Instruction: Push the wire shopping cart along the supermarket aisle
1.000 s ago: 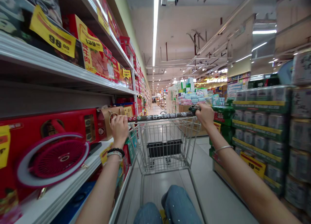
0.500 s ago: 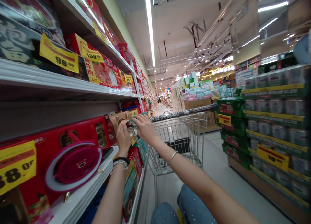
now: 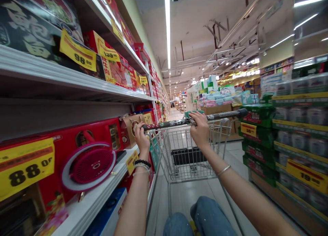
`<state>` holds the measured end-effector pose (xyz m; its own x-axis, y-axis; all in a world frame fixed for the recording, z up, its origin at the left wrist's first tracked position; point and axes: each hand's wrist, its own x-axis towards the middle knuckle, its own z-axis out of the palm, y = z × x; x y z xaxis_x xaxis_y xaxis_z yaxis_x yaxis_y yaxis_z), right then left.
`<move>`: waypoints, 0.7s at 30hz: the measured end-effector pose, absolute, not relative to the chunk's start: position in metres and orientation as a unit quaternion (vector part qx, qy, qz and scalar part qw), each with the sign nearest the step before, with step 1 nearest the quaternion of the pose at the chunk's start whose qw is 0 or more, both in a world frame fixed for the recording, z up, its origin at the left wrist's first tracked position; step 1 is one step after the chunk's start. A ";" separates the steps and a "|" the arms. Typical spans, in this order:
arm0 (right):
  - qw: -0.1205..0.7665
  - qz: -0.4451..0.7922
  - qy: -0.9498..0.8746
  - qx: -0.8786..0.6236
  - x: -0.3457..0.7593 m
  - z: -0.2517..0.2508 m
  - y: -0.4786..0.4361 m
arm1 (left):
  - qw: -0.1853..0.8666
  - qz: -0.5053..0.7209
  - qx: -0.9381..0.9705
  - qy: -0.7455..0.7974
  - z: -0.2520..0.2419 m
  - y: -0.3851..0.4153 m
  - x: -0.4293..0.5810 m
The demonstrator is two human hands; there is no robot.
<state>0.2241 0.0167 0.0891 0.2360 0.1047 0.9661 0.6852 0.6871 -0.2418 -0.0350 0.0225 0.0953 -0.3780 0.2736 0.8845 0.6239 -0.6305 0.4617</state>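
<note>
A wire shopping cart [image 3: 179, 137] stands in front of me, with a dark printed handle [image 3: 169, 123] across its near side. My left hand [image 3: 142, 139] is closed round the left end of the handle, beside the shelf. My right hand [image 3: 200, 128] is closed over the middle of the handle and presses a green cloth [image 3: 190, 113] against it. Part of the cloth is hidden under the fingers. A black panel [image 3: 188, 156] shows through the wire of the cart.
Shelving [image 3: 120, 87] with red gift boxes and yellow price tags runs along the left. A magenta round fan [image 3: 96, 166] stands on the lower shelf. Stacked green packs [image 3: 258, 145] border the aisle at right. My knees [image 3: 211, 215] are bent below the cart.
My right hand has slid right along the handle with the green cloth, from the left end to the middle. My left hand stays at the left end. The view has shifted slightly left.
</note>
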 end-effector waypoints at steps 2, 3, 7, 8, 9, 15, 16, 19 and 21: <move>0.703 -0.187 -0.599 -0.334 0.189 0.091 0.015 | 0.113 -0.729 -0.539 -0.407 0.096 0.024 -0.034; 0.696 -0.178 -0.615 -0.326 0.167 0.093 0.013 | 0.111 -0.732 -0.538 -0.402 0.096 0.024 -0.034; 0.627 -0.159 -0.710 -0.279 0.087 0.100 0.006 | 0.085 -0.724 -0.553 -0.403 0.094 0.027 -0.044; 0.608 -0.163 -0.729 -0.268 0.075 0.101 0.005 | 0.077 -0.718 -0.556 -0.411 0.093 0.028 -0.049; 0.590 -0.173 -0.746 -0.256 0.067 0.102 0.005 | 0.070 -0.713 -0.559 -0.418 0.092 0.028 -0.053; 0.502 -0.271 -0.808 -0.149 0.093 0.091 0.018 | 0.081 -0.692 -0.585 -0.414 0.094 0.023 -0.068; 0.499 -0.279 -0.808 -0.145 0.097 0.088 0.020 | 0.086 -0.693 -0.586 -0.411 0.095 0.023 -0.068; 0.507 -0.287 -0.796 -0.165 0.091 0.081 0.021 | 0.085 -0.712 -0.566 -0.407 0.095 0.023 -0.064; 0.506 -0.287 -0.796 -0.169 0.081 0.081 0.021 | 0.079 -0.717 -0.555 -0.415 0.095 0.023 -0.063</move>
